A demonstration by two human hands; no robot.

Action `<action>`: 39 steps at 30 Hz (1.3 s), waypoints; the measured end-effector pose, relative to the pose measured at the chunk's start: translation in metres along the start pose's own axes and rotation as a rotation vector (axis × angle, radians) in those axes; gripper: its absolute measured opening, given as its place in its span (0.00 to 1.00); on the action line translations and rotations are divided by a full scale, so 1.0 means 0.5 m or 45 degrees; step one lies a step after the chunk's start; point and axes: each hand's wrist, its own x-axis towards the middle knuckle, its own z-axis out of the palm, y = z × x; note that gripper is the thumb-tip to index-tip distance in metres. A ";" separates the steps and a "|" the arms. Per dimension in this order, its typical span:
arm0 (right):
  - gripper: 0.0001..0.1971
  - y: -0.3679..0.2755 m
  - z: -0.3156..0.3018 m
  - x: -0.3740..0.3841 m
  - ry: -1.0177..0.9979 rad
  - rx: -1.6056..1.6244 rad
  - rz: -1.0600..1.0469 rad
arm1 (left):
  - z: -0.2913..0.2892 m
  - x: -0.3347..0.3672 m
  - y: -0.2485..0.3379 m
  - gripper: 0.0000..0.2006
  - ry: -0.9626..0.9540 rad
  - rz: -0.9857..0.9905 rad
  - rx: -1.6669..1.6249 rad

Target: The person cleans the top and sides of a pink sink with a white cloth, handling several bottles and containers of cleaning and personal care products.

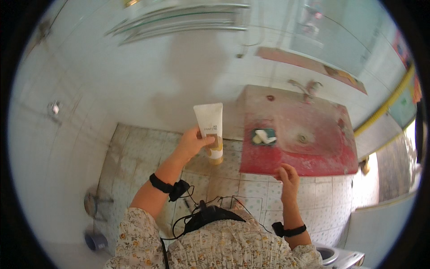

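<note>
My left hand (191,144) grips a squeeze tube (210,119), white with a gold lower part and a gold cap. The tube stands nearly upright with its cap end down, left of the sink. My right hand (288,175) is raised at the front edge of the red sink (264,163); its fingers are curled toward the thumb, and whether anything is between them does not show. On the sink's left ledge lies a dark green soap dish (256,132) with white and pale yellow soap pieces (265,136) in it.
A faucet (309,89) rises at the sink's back. Above it runs a reddish wall ledge (313,67) under a mirror (340,36). A metal-railed shelf (188,21) hangs on the far wall. A stool (93,205) and a dark bucket (96,241) stand at the left.
</note>
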 end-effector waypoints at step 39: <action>0.12 0.502 1.041 0.144 -1.931 -0.554 0.336 | -0.382 -0.814 -0.336 0.15 3.071 -0.289 -0.329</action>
